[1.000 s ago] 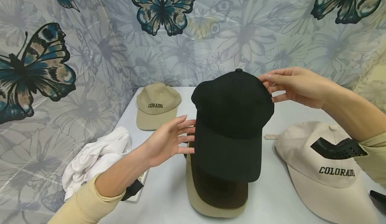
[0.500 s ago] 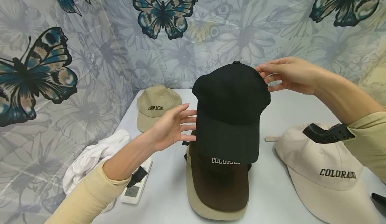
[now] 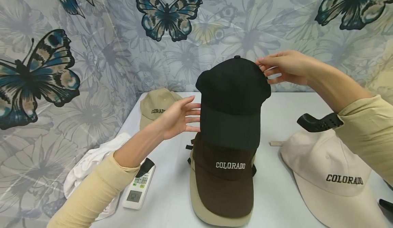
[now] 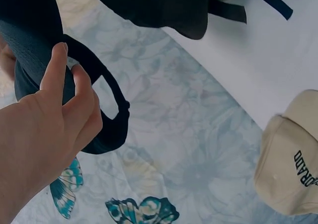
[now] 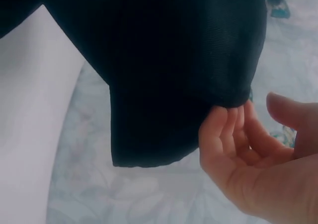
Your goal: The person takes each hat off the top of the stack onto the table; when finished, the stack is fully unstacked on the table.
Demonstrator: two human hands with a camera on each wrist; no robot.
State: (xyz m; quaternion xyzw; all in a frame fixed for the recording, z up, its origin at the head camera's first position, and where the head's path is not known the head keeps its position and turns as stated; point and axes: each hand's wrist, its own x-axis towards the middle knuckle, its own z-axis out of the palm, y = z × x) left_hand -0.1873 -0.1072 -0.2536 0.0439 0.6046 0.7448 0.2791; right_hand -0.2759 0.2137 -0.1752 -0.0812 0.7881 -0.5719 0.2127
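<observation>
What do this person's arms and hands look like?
The left sleeve and right sleeve are pale yellow. A black piece pokes out at the left cuff; the right black piece has little holes. The left hand and right hand are bare: no gloves.

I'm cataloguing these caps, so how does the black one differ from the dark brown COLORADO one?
The black cap shows no lettering in the head view; the brown cap has pale COLORADO lettering. The black cap is between the left hand and right hand; the brown cap sits on a tan cap. The black cap's crown shows in full; the brown cap's top is hidden behind it. Both brims point toward the viewer.
</observation>
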